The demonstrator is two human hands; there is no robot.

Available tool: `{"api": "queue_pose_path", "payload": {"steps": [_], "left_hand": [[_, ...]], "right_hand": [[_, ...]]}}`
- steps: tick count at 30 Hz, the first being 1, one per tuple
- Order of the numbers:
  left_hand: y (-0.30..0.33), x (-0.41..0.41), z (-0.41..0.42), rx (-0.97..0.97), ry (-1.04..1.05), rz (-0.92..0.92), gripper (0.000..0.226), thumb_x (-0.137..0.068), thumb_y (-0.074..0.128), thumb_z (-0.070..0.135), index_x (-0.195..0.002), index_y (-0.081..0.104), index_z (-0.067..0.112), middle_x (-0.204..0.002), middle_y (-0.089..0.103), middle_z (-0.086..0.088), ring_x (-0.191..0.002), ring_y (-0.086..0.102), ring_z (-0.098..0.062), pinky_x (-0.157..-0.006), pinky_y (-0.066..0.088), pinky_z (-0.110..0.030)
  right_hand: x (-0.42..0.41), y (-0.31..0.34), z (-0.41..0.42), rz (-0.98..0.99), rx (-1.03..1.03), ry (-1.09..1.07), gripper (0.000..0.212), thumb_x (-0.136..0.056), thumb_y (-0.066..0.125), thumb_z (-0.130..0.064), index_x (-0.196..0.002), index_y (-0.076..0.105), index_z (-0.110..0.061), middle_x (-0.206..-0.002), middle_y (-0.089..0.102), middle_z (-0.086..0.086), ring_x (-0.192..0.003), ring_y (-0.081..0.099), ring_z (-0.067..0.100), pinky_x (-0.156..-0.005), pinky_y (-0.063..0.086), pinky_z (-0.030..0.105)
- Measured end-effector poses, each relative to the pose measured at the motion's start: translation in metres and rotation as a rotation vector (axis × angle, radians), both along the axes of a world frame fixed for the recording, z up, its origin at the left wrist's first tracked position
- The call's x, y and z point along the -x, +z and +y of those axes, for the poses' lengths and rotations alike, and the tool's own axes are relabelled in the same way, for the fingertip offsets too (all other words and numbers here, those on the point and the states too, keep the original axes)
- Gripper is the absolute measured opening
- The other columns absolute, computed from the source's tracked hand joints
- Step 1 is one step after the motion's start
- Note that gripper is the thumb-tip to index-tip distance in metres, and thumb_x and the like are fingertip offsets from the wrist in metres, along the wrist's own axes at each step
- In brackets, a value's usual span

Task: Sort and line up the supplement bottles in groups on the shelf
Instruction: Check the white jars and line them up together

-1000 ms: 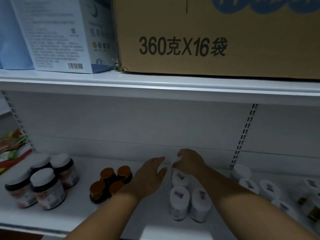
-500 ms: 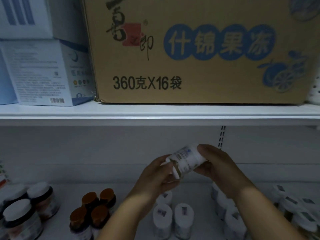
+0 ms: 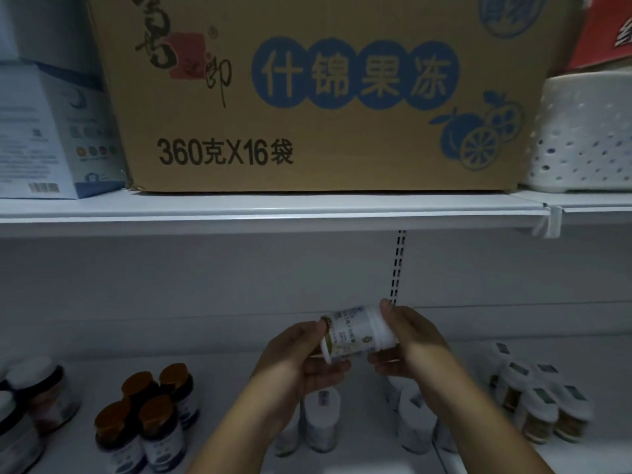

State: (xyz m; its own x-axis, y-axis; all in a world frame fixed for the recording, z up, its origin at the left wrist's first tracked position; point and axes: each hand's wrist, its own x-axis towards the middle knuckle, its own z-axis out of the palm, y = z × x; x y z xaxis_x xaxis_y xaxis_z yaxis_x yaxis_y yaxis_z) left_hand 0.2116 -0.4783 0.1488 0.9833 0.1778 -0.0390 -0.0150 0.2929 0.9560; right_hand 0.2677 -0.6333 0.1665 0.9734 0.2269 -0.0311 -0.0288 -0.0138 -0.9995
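Above the shelf (image 3: 239, 374), at 6 o'clock, a bottle (image 3: 355, 336) is held on its side, gripped by the left hand (image 3: 301, 360) at the base and the right hand (image 3: 407, 343) at the cap. If grip is loosened, the standing bottles (image 3: 323, 422) below could be toppled.

- A shop or its stockroom, dimly lit, with white metal retail shelving (image 3: 273, 210) and a slotted upright strip (image 3: 398, 268) on the back panel.
- The upper shelf holds a brown wholesale carton (image 3: 325, 97) printed "360克X16袋", beside a white and blue product box (image 3: 51, 131) with a barcode.
- The lower shelf carries grouped stock: amber-capped bottles (image 3: 150, 415) and white-capped bottles (image 3: 543, 412).
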Motion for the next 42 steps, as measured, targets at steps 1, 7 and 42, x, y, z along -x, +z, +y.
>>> {"api": "queue_pose_path", "payload": {"steps": [1,7,42], "left_hand": [[0.000,0.001,-0.001,0.002,0.007,-0.003,0.027,-0.089,0.053,0.026,-0.100,0.062,0.003,-0.087,0.073,-0.017,-0.075,0.071,-0.033,-0.060,0.058,-0.031],[-0.002,0.004,0.000,-0.014,0.030,-0.008,0.029,-0.083,0.056,0.031,-0.096,0.063,0.006,-0.081,0.074,-0.015,-0.071,0.071,-0.031,-0.056,0.057,-0.030],[-0.017,0.032,0.020,-0.160,-0.027,-0.211,0.063,-0.057,0.073,-0.003,-0.112,0.063,0.024,-0.110,0.069,-0.007,-0.088,0.069,-0.021,-0.063,0.054,-0.026]], "right_hand": [[0.000,-0.001,0.000,0.000,0.005,0.007,0.030,-0.091,0.052,-0.041,-0.091,0.061,-0.012,-0.080,0.069,0.014,-0.061,0.064,0.025,-0.051,0.053,0.027],[0.000,-0.004,-0.002,-0.028,0.017,0.029,0.032,-0.089,0.057,-0.040,-0.091,0.063,-0.008,-0.075,0.070,0.012,-0.057,0.065,0.022,-0.051,0.050,0.027],[0.016,-0.020,-0.002,-0.142,-0.196,0.156,0.031,-0.067,0.069,-0.028,-0.092,0.066,-0.011,-0.072,0.069,0.004,-0.063,0.066,0.020,-0.048,0.052,0.028]]}}
